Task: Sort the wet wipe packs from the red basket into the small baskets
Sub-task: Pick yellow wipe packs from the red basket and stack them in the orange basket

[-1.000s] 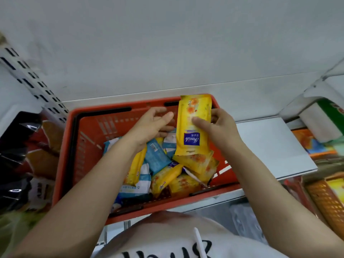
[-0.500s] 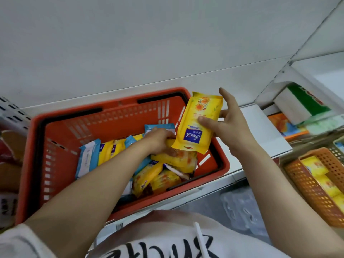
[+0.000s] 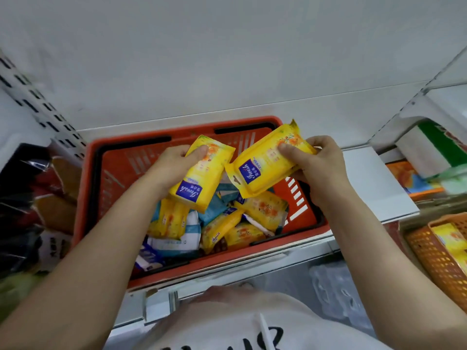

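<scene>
The red basket (image 3: 113, 168) sits on a white shelf and holds several yellow and blue wet wipe packs (image 3: 262, 210). My left hand (image 3: 174, 162) grips one yellow pack (image 3: 199, 178) above the basket's middle. My right hand (image 3: 316, 160) grips a second yellow pack (image 3: 262, 168) over the basket's right side. Both packs are lifted clear of the pile and nearly touch each other. A small orange basket (image 3: 434, 253) with yellow packs (image 3: 449, 238) inside stands at the lower right.
Dark snack bags (image 3: 50, 193) crowd the shelf left of the red basket. White and green boxes (image 3: 434, 145) sit on the right shelf above orange packaging (image 3: 409, 178). A bare white shelf strip (image 3: 374, 183) lies right of the red basket.
My left hand has lifted a second yellow pack out of the pile. The right hand's pack has tilted sideways. The view has swung back to the left.
</scene>
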{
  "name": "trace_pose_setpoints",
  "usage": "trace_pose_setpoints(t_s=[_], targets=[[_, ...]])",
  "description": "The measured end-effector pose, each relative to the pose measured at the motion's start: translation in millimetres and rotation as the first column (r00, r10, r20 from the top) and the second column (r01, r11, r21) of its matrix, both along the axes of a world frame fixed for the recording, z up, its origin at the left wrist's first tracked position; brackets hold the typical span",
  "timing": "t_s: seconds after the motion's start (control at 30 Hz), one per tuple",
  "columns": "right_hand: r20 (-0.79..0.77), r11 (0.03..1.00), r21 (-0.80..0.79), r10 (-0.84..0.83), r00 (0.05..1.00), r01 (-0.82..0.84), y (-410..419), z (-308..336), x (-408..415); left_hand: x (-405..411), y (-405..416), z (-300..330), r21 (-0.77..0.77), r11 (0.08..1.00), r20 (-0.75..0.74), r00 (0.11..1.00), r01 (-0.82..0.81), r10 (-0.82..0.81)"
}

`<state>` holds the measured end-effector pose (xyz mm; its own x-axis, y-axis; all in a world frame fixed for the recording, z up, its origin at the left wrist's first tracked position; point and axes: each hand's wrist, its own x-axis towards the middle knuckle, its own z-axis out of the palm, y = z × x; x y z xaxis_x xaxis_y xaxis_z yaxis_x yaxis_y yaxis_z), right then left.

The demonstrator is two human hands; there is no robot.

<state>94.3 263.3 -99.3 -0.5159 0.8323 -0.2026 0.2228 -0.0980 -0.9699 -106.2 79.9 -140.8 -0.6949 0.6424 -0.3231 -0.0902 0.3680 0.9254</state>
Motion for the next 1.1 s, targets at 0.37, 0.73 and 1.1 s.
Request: trace_pose_setpoints(t_s=[0.37,0.73,1.1], targets=[[-0.13,0.993,-0.114,0.002,0.992,-0.017,-38.5,11.0,36.7,48.9,-14.7,50.7,0.267,0.962,0.373,0.914,0.061,-0.161],[-0.061,0.98,0.103,-0.167,0.984,0.173,-28.9,14.2,202.6,209.2,37.5,60.8,0.277,0.932,0.252,0.919,0.232,-0.304],[-0.059,0.841,-0.383,-0.435,0.898,0.382,24.9,-36.3,485.1,475.8,136.5,13.8,0.216,0.89,0.333,0.826,0.401,-0.454]])
